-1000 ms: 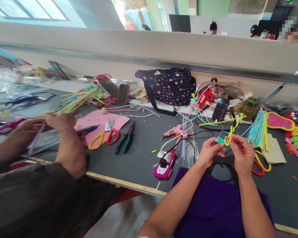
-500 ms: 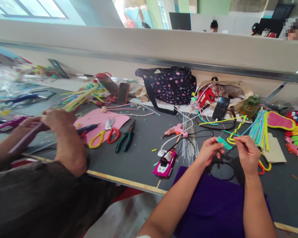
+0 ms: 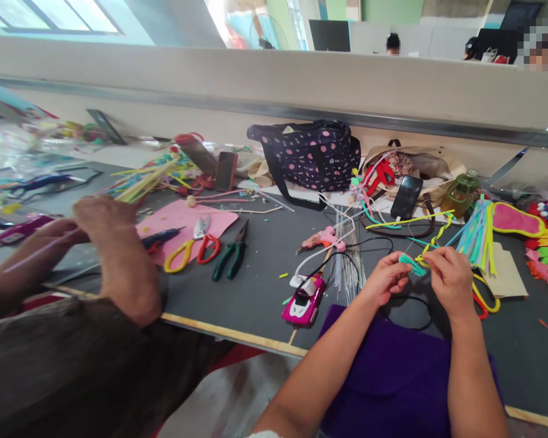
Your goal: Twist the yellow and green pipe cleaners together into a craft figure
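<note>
Yellow strand (image 3: 439,236) in right grip (image 3: 451,281).

A polka-dotted bag (image 3: 331,155) sits beside an open beige bag (image 3: 451,159) below a pale partition (image 3: 187,73), a black smartphone (image 3: 407,198) in front of the latter and a green-tinted bottle (image 3: 462,193) nearby, with a dark monitor (image 3: 329,35) beyond.

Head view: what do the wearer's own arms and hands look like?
The left hand and right hand are ungloved; forearms are bare, without visible watch or bracelet. A bit of white, perhaps a sleeve edge, shows where the left arm leaves view.
</note>
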Demonstrator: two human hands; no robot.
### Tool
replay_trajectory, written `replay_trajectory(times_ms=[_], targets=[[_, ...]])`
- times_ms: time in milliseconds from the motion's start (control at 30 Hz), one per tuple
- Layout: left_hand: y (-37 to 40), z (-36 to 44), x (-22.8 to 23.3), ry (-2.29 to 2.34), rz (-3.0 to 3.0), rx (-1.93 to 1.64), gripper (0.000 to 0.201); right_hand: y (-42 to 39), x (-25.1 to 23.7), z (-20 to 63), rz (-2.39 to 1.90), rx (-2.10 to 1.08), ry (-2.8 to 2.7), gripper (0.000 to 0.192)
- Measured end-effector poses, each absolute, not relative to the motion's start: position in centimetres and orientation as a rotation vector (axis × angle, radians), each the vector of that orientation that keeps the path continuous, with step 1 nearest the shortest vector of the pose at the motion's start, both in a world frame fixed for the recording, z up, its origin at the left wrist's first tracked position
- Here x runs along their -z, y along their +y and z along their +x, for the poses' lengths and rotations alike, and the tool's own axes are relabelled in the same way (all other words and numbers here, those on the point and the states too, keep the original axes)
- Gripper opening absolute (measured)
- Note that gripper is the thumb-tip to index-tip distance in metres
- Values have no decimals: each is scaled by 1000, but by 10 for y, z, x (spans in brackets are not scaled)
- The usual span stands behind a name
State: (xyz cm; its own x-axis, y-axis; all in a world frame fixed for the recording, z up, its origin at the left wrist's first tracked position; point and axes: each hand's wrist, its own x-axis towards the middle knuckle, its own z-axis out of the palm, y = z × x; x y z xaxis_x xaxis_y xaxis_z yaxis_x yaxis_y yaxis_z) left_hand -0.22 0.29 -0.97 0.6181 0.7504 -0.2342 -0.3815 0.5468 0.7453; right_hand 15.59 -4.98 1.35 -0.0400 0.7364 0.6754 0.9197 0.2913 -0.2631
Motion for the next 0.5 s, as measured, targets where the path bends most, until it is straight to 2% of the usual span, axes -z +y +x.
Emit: replay_trajectory(times_ms=[500], targets=[[0,0,11,602,824,-764,27,-47,-12,156,-1575,318,-1930,33]])
